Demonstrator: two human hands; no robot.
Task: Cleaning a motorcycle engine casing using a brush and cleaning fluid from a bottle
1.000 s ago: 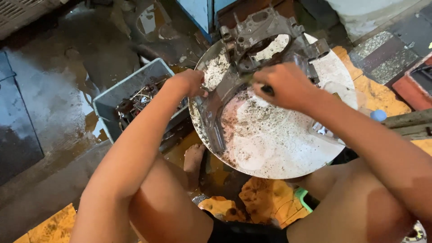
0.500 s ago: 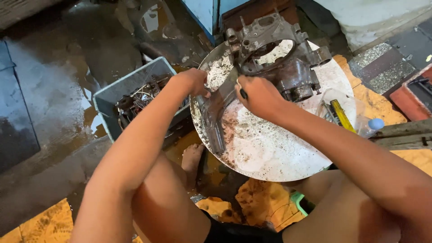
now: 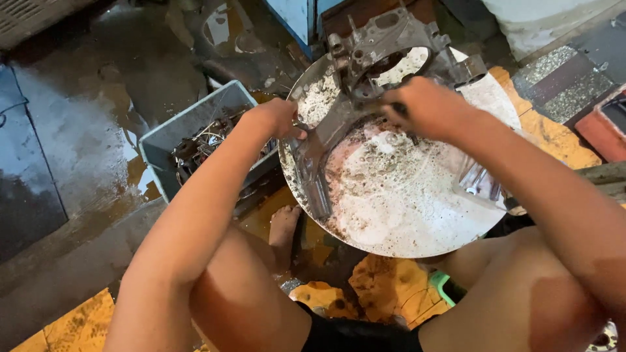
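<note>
Left hand: the left hand [image 3: 277,118] is at the left edge of the round metal pan [image 3: 417,221]; its fingers are closed on the lower arm of the engine casing [image 3: 372,72].
Right hand: the right hand [image 3: 424,105] is over the far part of the pan, fingers closed around a dark-handled tool [image 3: 399,109]; the working end of the tool is hidden behind the hand.
Engine casing: a grey, dirty cast metal part with a big round opening. It leans at the far edge of the pan, and one long arm goes down along the left edge.
Pan: wide and shallow, with foamy white liquid and brown dirt inside. It is between the knees of the person.
Crate: a grey plastic crate [image 3: 171,133] with wires and metal parts stands on the wet floor [image 3: 78,130], just beside the left edge of the pan.
Near edge: a bare foot [image 3: 284,225] is on the floor below the pan, and a green stool corner [image 3: 438,281] shows under the right leg.
</note>
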